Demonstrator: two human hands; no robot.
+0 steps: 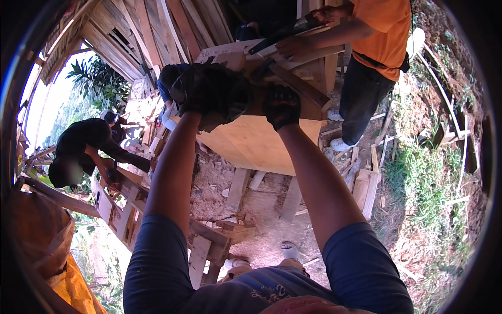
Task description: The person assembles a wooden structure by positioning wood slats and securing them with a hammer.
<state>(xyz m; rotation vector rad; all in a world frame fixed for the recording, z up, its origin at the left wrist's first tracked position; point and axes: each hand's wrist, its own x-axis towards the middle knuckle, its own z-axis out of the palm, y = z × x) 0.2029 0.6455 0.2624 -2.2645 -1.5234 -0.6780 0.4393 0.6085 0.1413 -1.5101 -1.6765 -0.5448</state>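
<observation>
Both gloved hands — left hand (206,91), right hand (282,104) — clamp fingers over the plywood panel (256,144) at its top edge (stiff, probably heavy, rough-edged); grip there.

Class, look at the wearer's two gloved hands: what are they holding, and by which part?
Both the left hand and the right hand grip the upper edge of a large plywood panel, side by side.

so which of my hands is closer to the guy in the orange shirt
Right. Your gloved right hand grips the plywood panel's top edge just below the orange-shirted person's hand. Your left hand holds the same edge farther left, away from that person.
</observation>
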